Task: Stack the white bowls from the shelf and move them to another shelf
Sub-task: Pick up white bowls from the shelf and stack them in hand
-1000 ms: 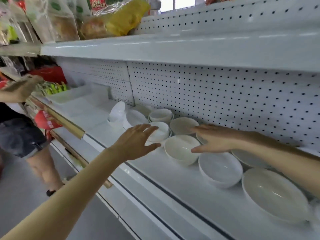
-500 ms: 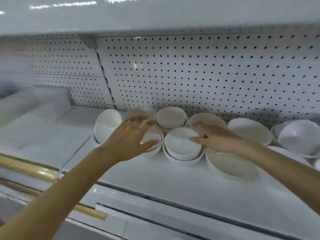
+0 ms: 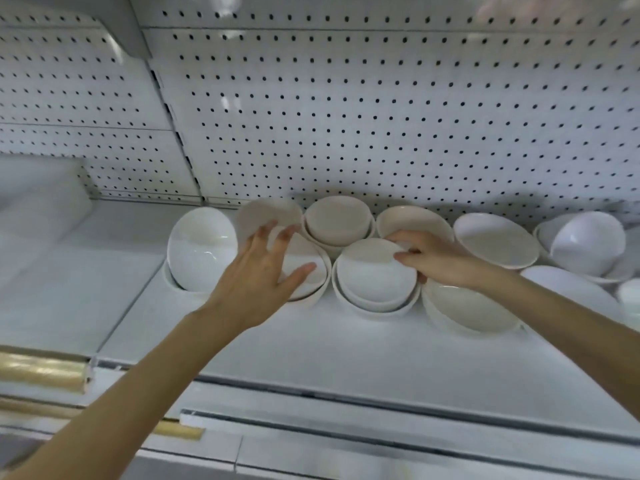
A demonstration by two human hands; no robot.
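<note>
Several white bowls stand on a white shelf [image 3: 311,344] against the pegboard back. My left hand [image 3: 263,271] hovers with fingers spread over a bowl [image 3: 311,282], partly hiding it. My right hand [image 3: 440,259] pinches the right rim of the small top bowl [image 3: 374,271], which sits nested in a short stack. Behind it is another nested pair [image 3: 337,221]. A tilted bowl [image 3: 201,249] leans at the left, and wide bowls [image 3: 495,240] lie to the right.
A perforated white back panel [image 3: 381,116] rises behind the bowls. A lower shelf ledge [image 3: 381,445] juts out below, with a gold price rail [image 3: 41,372] at the left. More bowls [image 3: 588,244] crowd the far right. A pale box [image 3: 38,192] sits at the left.
The view has swung closer to the bowls. My right hand has closed its fingers on the rim of the small top bowl. My left hand stays spread over the bowl beside it.
</note>
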